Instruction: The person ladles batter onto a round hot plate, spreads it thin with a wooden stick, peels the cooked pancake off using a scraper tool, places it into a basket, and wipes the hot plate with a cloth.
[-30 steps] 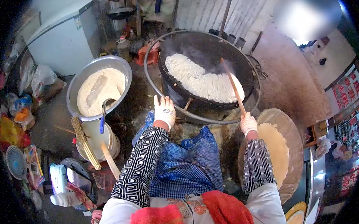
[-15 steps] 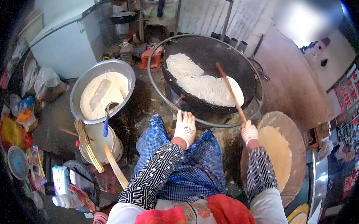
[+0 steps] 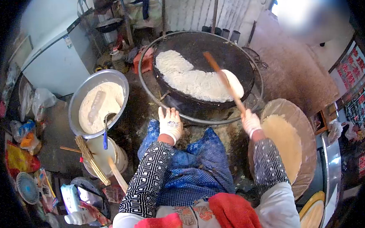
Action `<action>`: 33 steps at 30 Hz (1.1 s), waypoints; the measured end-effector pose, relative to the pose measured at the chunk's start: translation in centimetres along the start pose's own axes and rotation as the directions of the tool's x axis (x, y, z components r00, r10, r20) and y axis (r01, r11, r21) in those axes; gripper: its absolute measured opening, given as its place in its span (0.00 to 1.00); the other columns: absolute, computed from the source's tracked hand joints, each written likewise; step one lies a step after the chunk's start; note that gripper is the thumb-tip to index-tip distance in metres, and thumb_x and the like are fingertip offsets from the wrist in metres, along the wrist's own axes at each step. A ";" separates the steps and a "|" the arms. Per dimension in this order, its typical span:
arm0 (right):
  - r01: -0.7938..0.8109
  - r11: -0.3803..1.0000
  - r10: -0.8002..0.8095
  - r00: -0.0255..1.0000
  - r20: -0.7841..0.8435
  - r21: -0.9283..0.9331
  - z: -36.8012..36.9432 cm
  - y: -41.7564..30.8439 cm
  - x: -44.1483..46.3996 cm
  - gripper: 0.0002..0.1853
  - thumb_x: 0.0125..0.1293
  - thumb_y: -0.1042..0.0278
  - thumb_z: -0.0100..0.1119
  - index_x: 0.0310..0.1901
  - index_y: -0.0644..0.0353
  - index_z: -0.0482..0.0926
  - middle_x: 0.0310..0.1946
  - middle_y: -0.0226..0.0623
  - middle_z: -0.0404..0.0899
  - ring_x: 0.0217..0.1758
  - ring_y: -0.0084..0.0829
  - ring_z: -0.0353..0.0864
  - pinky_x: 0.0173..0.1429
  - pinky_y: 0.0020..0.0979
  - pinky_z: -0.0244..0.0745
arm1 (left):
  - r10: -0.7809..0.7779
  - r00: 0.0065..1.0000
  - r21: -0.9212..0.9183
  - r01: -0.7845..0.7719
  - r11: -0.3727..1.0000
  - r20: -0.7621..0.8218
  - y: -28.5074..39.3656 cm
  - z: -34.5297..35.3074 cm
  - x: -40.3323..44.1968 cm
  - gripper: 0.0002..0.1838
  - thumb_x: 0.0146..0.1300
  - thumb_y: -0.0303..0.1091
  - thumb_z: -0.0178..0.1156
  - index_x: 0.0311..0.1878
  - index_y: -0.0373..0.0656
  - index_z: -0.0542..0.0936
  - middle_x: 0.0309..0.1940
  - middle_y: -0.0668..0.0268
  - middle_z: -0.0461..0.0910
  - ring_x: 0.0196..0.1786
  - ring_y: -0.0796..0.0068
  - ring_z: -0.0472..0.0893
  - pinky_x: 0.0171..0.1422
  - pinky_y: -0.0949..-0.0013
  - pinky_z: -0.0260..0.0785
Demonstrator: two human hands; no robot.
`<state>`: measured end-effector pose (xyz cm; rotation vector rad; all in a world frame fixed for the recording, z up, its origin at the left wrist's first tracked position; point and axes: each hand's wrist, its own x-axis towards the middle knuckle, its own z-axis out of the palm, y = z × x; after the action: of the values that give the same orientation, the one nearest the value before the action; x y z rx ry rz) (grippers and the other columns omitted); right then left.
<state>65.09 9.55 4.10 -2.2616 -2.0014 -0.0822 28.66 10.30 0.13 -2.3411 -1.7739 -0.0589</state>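
Note:
My right hand (image 3: 251,123), in a white glove, grips the lower end of a flat wooden scraper (image 3: 226,82). The scraper slants across the right part of the batter (image 3: 189,82), which lies as a thick pale curved band on a round black griddle (image 3: 224,45). Its blade is blurred, so exact contact is hard to tell. My left hand (image 3: 170,124), also gloved, is palm down with fingers stretched out at the near side of the metal ring (image 3: 145,79) round the griddle. It holds nothing; whether the fingertips touch the ring I cannot tell.
A metal basin (image 3: 71,108) of pale batter with a blue-handled ladle (image 3: 105,139) stands left, above a white bucket (image 3: 121,157) with a straw brush (image 3: 93,160). At right is a wide lined tub (image 3: 307,129) of tan batter. A white chest freezer (image 3: 52,66) stands behind left.
The camera view has shifted, moving the griddle left and slightly up. The scraper is now blurred by motion over the batter, still in my right hand. My left hand stays near the ring.

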 end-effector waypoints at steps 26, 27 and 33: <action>-0.069 0.996 0.068 0.997 0.025 0.060 1.1 1.4 1.0 0.17 0.73 0.52 0.46 0.45 0.61 0.70 0.32 0.57 0.81 0.38 0.59 0.81 0.44 0.56 0.75 | 0.111 0.991 0.051 -0.115 0.992 0.069 4.3 -1.5 -1.2 0.26 0.70 0.35 0.40 0.68 0.35 0.67 0.69 0.52 0.67 0.74 0.53 0.61 0.79 0.34 0.30; -0.074 0.988 0.061 0.993 0.098 0.136 0.2 0.9 0.7 0.19 0.73 0.51 0.44 0.46 0.62 0.69 0.32 0.57 0.81 0.40 0.59 0.81 0.46 0.55 0.75 | 0.087 0.983 0.073 -0.100 0.992 0.164 4.3 0.1 -0.3 0.26 0.71 0.30 0.37 0.71 0.33 0.63 0.73 0.51 0.62 0.76 0.54 0.59 0.79 0.34 0.31; -0.119 0.993 0.119 0.992 -0.040 -0.005 1.1 1.6 2.1 0.15 0.72 0.56 0.48 0.44 0.61 0.70 0.31 0.56 0.81 0.38 0.57 0.82 0.44 0.54 0.76 | 0.056 0.996 0.043 -0.059 0.997 0.066 2.1 -1.4 -0.4 0.36 0.64 0.52 0.52 0.68 0.36 0.67 0.71 0.54 0.65 0.75 0.56 0.60 0.77 0.32 0.28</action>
<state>66.90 11.57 3.16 -2.3586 -1.8460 -0.1224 30.64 9.10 1.17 -2.3865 -1.7161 0.0654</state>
